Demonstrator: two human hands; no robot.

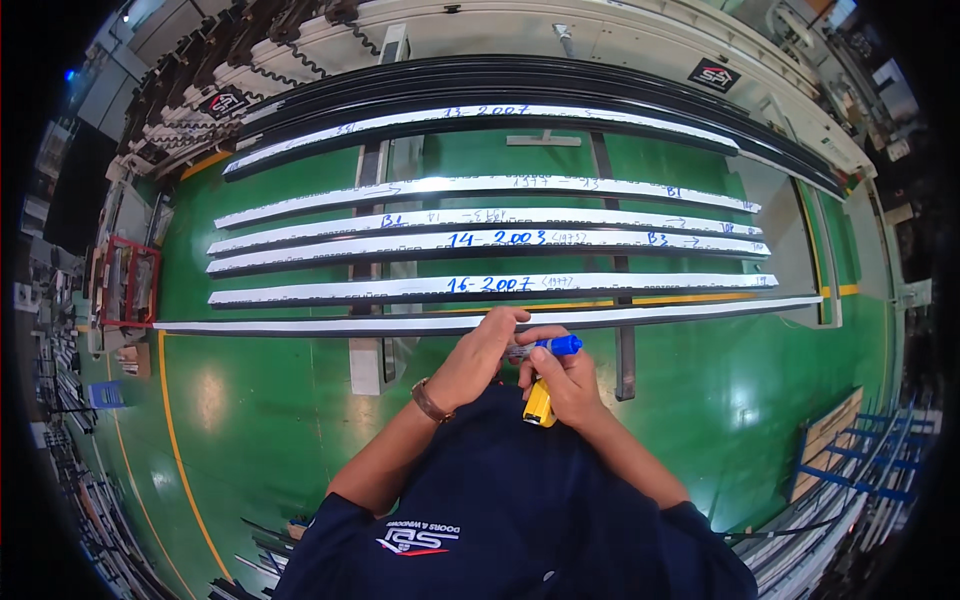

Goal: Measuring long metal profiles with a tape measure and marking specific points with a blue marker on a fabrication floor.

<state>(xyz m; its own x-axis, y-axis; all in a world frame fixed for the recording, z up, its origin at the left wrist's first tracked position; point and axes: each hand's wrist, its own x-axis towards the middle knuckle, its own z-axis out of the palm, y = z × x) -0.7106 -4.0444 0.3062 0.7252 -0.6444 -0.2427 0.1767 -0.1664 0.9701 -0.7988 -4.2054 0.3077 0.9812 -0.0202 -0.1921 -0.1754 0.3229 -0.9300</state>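
Note:
Close in front of my chest, my two hands come together around a marker (pixel 562 346) with a blue cap and a greyish barrel. My right hand (pixel 572 385) is closed on the marker near its cap. Out of the same palm sticks a yellow and black tool (pixel 538 405), which looks like a tape measure. My left hand (pixel 483 352) has its fingers curled at the marker's barrel end, partly hiding it. Just beyond the hands lies a long dark profile (pixel 400 325) with a white strip. Farther off, a shorter profile (pixel 620 285) bears blue handwriting.
More white-topped profiles (pixel 330 245) lie in parallel rows across dark support bars (pixel 625 350). Black profiles (pixel 480 75) are stacked at the back, before a long beige machine (pixel 640 45). A red rack (pixel 130 280) stands at left, a blue rack (pixel 870 460) at right, over green floor (pixel 250 400).

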